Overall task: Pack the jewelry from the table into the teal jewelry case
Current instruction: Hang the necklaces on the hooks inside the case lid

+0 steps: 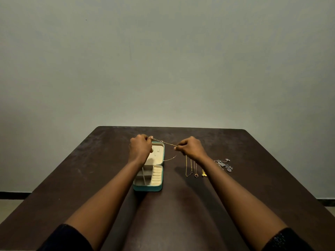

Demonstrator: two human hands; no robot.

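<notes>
- Two dark sleeves end at bare forearms stretched over the brown bench.
- The teal jewelry case lies open mid-bench, its lid flat behind the cream tray.
- The left hand and right hand each pinch an end of a thin gold chain, held taut above the lid.
- More gold necklaces and a silver piece lie on the bench right of the case.

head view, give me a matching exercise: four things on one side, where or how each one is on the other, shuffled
1 thin gold chain
2 teal jewelry case
3 gold necklaces
4 silver jewelry cluster

a open on the table
b farthest right
c pinched between left hand and right hand
d in a row just right of the case

Pairs: 1-c, 2-a, 3-d, 4-b
</notes>
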